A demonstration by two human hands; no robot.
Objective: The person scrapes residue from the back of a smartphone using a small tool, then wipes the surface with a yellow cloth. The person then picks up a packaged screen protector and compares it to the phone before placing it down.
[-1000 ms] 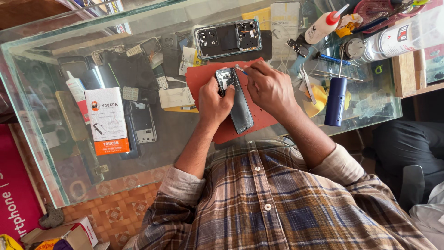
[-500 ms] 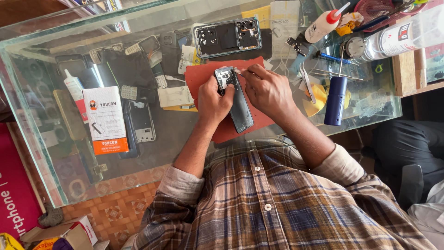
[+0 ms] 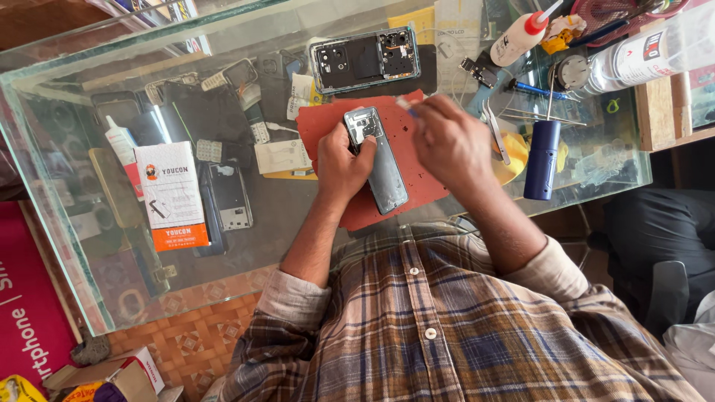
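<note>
The left hand (image 3: 344, 160) clamps around the upper part of a grey phone back frame (image 3: 380, 165), fingers curled over its edge near the camera end. The frame lies slanted on a red work mat (image 3: 328, 126) spread on the glass counter (image 3: 588, 167), directly in front of the person's plaid shirt (image 3: 447, 327). The right hand (image 3: 447, 145) is closed in a pinch on a thin blue-and-white tool (image 3: 406, 105), whose tip pokes out just beyond the knuckles, close to the frame's top corner.

Just past both hands, at the mat's far edge, an opened smartphone (image 3: 365, 58) lies face down with its inner parts showing. Right of the right hand sit metal tweezers (image 3: 497, 138), touching a yellow cloth (image 3: 514, 156), and a dark blue cylinder (image 3: 541, 158) stands just beyond it. Farther out on that side are a white squeeze bottle with a red nozzle (image 3: 518, 36) and a large clear bottle (image 3: 640, 56) lying on its side.

Left of the left hand rests a small white box (image 3: 281, 156). Farther left, seen through the glass, lie a white-and-orange packet (image 3: 173, 195), a dark phone frame (image 3: 231, 197) and a small white tube (image 3: 119, 145).
</note>
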